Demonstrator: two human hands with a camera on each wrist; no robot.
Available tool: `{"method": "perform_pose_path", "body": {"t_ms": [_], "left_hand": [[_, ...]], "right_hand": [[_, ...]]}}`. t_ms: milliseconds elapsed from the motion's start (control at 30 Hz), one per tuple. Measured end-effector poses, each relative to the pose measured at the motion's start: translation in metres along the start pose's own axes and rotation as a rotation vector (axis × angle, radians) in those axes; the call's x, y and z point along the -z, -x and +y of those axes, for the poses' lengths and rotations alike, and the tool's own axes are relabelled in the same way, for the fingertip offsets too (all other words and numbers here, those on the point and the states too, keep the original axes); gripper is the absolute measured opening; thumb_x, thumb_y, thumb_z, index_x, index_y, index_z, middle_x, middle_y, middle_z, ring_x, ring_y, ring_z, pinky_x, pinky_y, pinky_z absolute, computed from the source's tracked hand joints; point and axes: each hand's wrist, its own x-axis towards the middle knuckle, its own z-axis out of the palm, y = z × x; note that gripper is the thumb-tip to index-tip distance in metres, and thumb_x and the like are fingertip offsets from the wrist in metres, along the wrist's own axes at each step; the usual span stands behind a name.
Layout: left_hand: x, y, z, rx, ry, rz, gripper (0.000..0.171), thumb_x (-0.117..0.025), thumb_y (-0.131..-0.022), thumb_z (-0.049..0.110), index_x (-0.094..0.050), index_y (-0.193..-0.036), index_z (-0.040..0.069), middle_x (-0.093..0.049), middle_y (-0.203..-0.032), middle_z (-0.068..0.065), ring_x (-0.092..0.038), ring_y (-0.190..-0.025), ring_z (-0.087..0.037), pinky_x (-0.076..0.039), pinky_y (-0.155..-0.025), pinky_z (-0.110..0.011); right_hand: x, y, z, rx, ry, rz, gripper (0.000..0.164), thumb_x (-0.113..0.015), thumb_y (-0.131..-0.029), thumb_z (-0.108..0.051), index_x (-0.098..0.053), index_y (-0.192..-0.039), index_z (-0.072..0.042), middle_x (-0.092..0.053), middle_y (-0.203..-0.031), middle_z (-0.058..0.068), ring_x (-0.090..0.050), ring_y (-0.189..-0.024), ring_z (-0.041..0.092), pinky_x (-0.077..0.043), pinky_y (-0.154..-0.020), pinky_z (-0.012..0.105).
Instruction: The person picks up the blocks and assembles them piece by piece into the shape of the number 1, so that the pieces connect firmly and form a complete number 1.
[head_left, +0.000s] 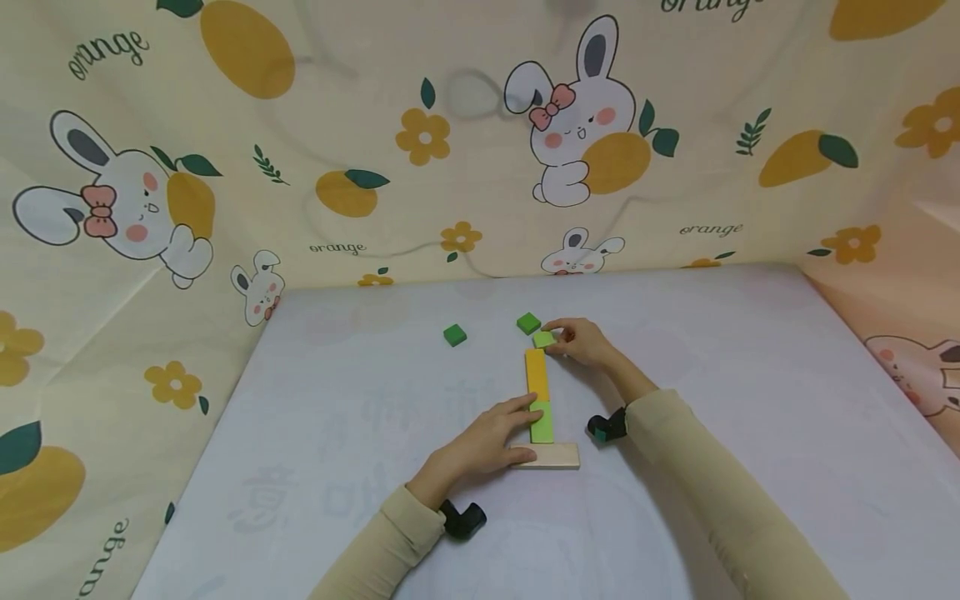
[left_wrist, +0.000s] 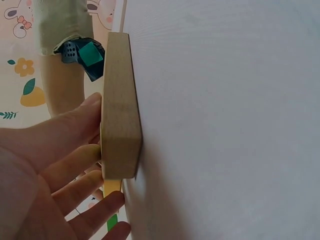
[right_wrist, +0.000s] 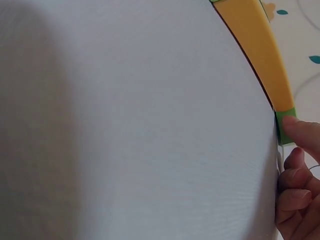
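Observation:
Flat blocks form a line on the table. A plain wooden block (head_left: 557,457) lies crosswise at the near end, then a light green block (head_left: 542,427), then a yellow block (head_left: 536,375). My left hand (head_left: 480,437) rests on the near end, fingers extended, thumb on the wooden block and fingertips on the light green one. At the far end my right hand (head_left: 588,343) pinches a small green block (head_left: 543,339). In the right wrist view the thumb presses that green block (right_wrist: 285,131) right against the end of the yellow block (right_wrist: 260,50).
Two small darker green blocks lie farther back, one (head_left: 528,322) close beside the right hand, the other (head_left: 454,335) to the left. Black wrist devices (head_left: 465,521) hang at both cuffs. A printed cloth (head_left: 465,192) rises behind the white table (head_left: 337,400).

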Motion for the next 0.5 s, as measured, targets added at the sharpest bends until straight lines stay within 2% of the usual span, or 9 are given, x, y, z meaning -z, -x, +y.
{"method": "perform_pose_path", "body": {"t_ms": [500], "left_hand": [[-0.002,-0.0005,-0.001,-0.009,0.002,0.007,0.058,-0.067,-0.09,0.029,-0.048,-0.142,0.01,-0.03,-0.159,-0.008,-0.033,-0.146,-0.026,-0.034,-0.117,-0.043]], "right_hand": [[-0.0006,0.0016,0.0015,0.012,-0.003,-0.018,0.045,-0.07,-0.086,-0.01,-0.058,-0.129,0.0,-0.059,-0.077,0.009,-0.045,-0.066,0.012,-0.036,-0.057,0.022]]}}
